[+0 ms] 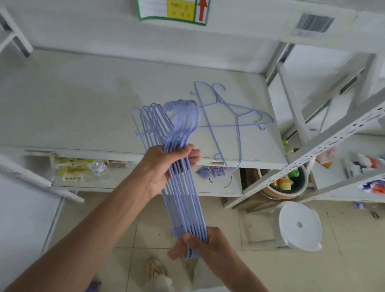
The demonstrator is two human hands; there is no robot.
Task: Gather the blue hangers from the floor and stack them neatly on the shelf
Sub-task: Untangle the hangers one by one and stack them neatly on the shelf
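Observation:
A bundle of several blue hangers (pixel 184 193) is held edge-on in front of the white shelf (pixel 67 105), its hooks up over the shelf board. My left hand (pixel 163 167) grips the bundle around its middle. My right hand (pixel 202 242) pinches the bundle's lower end. Two loose blue hangers (pixel 233 116) lie crossed on the shelf board to the right of the bundle, one overhanging the front edge.
A lower shelf holds yellow packets and a bottle (pixel 77 170). A second white rack (pixel 348 132) with goods stands at right, with buckets (pixel 285 184) under it. A white lid (pixel 298 227) stands on the tiled floor. A shoe (pixel 154 270) shows below.

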